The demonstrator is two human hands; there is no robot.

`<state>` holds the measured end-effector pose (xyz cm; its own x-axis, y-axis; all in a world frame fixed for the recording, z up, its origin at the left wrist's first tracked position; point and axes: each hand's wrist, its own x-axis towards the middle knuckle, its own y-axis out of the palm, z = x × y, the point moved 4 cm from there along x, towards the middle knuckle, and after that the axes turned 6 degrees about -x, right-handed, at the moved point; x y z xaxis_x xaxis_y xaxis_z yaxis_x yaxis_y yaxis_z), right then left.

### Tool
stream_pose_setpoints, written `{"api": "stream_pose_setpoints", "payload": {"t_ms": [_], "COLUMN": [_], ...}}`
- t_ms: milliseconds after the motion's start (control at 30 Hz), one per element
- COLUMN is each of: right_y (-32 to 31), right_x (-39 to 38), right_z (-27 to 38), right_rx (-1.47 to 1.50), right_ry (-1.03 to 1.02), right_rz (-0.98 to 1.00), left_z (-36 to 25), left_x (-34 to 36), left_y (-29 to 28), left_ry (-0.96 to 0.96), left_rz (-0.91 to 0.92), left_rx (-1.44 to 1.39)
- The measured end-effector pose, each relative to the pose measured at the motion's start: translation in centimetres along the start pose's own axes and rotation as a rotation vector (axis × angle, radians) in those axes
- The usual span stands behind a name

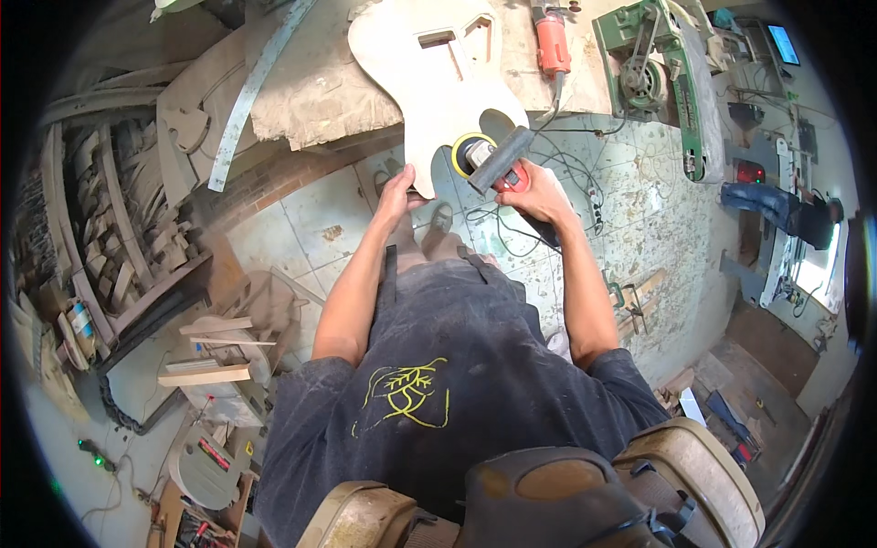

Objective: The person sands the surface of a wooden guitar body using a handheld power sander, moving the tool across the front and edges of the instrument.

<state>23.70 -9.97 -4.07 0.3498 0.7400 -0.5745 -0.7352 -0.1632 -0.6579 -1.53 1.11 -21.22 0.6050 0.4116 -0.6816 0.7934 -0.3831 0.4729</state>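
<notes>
A pale wooden guitar body (438, 87) with cut-out cavities lies partly on the workbench, its near horn jutting out over the floor. My left hand (399, 194) is closed around the tip of that horn. My right hand (539, 196) grips a red and black handheld power sander (513, 178). Its round yellow-edged pad (461, 157) is beside the inner edge of the horn, and I cannot tell whether they touch. A dark grey, bar-like piece (501, 161) crosses the sander and hides part of it.
On the dusty workbench (315, 100) are a red corded power tool (553, 44) and a long metal strip (256, 91). A green belt machine (650, 82) stands right. Cables (575, 169) trail over the tiled floor. Wood offcuts (110, 219) pile up left. Another person (776, 208) is far right.
</notes>
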Motion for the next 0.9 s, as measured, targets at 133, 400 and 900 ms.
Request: {"api": "stream_pose_setpoints", "payload": {"t_ms": [133, 400, 900], "right_y": [-0.1, -0.2, -1.1], "right_x": [0.7, 1.5, 3.0], "right_z": [0.9, 0.5, 1.0], "right_rx": [0.033, -0.032, 0.013], "right_ry": [-0.020, -0.050, -0.107], "right_rz": [-0.017, -0.020, 0.015], "left_z": [0.2, 0.3, -0.6], "left_x": [0.4, 0.5, -0.1], "left_y": [-0.4, -0.3, 0.3], "left_ry": [0.012, 0.005, -0.012], "left_rz": [-0.003, 0.009, 0.007], "left_rx": [0.010, 0.019, 0.038]}}
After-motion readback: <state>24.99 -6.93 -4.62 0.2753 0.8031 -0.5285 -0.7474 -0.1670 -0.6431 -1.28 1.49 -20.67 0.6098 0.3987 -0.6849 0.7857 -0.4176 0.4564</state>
